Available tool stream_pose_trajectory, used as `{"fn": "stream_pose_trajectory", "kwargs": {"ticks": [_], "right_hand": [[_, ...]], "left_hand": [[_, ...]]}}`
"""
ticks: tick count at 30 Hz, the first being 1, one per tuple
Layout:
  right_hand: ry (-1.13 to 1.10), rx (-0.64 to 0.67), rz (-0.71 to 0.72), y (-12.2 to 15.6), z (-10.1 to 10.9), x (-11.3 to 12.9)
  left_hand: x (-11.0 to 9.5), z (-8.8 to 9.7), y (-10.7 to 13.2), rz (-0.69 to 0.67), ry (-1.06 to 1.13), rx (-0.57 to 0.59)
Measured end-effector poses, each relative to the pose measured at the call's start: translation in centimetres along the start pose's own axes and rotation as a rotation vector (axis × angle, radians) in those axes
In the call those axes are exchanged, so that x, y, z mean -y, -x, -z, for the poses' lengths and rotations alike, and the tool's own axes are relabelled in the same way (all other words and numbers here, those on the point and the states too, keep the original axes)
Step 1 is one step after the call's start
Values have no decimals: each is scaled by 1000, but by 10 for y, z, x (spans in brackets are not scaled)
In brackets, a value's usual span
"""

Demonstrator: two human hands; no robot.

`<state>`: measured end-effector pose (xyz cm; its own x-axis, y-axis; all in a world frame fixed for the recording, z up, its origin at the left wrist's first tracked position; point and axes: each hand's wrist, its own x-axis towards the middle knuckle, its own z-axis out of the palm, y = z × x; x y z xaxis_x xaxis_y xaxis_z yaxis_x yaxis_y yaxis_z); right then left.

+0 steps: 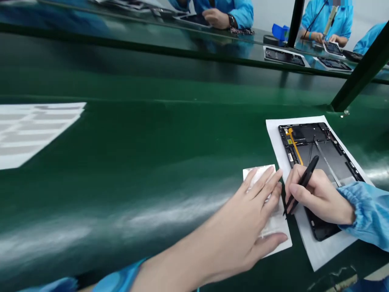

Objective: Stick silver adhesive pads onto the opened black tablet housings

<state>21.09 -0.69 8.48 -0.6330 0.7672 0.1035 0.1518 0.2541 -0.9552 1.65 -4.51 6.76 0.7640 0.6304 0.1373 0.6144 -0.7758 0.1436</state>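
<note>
My left hand (243, 215) lies flat with its fingers apart on a white folded packet (278, 227), holding nothing. My right hand (316, 196) grips a black pen-shaped tool (304, 182), whose tip points down beside the tablet's left edge. The opened tablet (316, 152) lies on a white sheet (275, 138), showing its black inner frame, an orange flex strip (295, 147) and a grey panel. My right hand hides part of the tablet's lower half.
The hands work on a glossy green bench (152, 134), with a pale striped patch (36, 134) at its left. Beyond a dark green strut (361, 69), people in blue sleeves handle similar tablets at a far bench. A blue object (280, 32) stands there.
</note>
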Motion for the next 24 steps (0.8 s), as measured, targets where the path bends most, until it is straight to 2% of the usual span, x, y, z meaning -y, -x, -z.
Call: {"fn": "stream_pose_trajectory", "kwargs": {"ticks": [5, 13, 24], "right_hand": [[69, 7, 27, 1, 0, 4], [213, -56, 40, -2, -4, 13], [213, -84, 38, -5, -7, 14]], "left_hand": [[-4, -5, -1, 7, -37, -127], [-5, -4, 1, 51, -27, -140], [-4, -5, 0, -4, -115, -195]]}}
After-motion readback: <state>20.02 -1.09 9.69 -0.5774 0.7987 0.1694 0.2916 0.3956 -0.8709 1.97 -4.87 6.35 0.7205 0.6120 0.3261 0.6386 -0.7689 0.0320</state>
